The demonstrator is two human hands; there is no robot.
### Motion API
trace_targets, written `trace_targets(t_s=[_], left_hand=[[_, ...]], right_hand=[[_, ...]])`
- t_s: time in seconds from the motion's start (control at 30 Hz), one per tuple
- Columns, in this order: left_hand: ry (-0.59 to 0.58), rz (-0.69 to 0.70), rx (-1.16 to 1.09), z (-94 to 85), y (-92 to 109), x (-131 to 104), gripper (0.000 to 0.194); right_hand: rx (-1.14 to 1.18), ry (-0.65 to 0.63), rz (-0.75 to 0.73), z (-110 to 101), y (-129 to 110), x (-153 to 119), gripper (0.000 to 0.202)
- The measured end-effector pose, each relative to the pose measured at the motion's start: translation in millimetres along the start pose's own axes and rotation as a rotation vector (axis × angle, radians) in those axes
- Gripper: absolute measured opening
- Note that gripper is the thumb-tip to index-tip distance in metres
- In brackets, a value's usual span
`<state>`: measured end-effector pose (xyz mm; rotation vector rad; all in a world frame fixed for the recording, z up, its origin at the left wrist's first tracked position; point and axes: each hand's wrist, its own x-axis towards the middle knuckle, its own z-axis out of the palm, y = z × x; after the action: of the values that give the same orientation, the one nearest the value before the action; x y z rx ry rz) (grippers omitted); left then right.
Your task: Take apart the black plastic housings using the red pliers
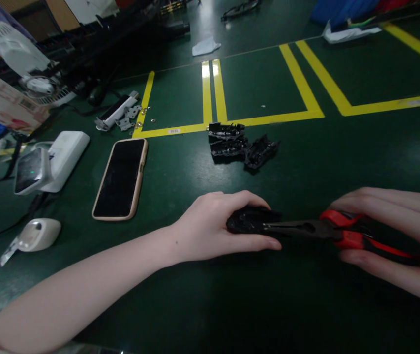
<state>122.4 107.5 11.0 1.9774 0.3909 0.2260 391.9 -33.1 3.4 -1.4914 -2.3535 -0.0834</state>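
My left hand (217,223) is closed round a black plastic part (249,220), thumb along its near side and fingers over its far side. From the right, my right hand (390,231) grips the red handles of long-nose pliers (348,231). The plier jaws point left, and their tips meet the black part; whether they pinch something there I cannot make out. Beyond my hands, several similar black plastic pieces (228,142) lie in a small cluster on the dark green table (173,172).
A phone (119,179) in a beige case lies left of my left hand. Further left are a white box-like device (66,160), a cream rounded gadget (39,234) and cables. Small metal parts (127,118) sit near the yellow tape (180,130). A white fan (42,86) stands behind.
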Motion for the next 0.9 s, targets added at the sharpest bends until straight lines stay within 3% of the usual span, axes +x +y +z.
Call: trace_targets(t_s=[0.3, 0.9], left_hand=[[-0.024, 0.013, 0.095, 0.6, -1.2, 0.3, 0.045], [-0.024, 0.004, 0.035, 0.3, -1.0, 0.0, 0.046]], right_hand=[[0.046, -0.022, 0.012, 4.2, -3.8, 4.0, 0.036], [0.004, 0.015, -0.014, 0.4, -0.1, 0.3, 0.036]])
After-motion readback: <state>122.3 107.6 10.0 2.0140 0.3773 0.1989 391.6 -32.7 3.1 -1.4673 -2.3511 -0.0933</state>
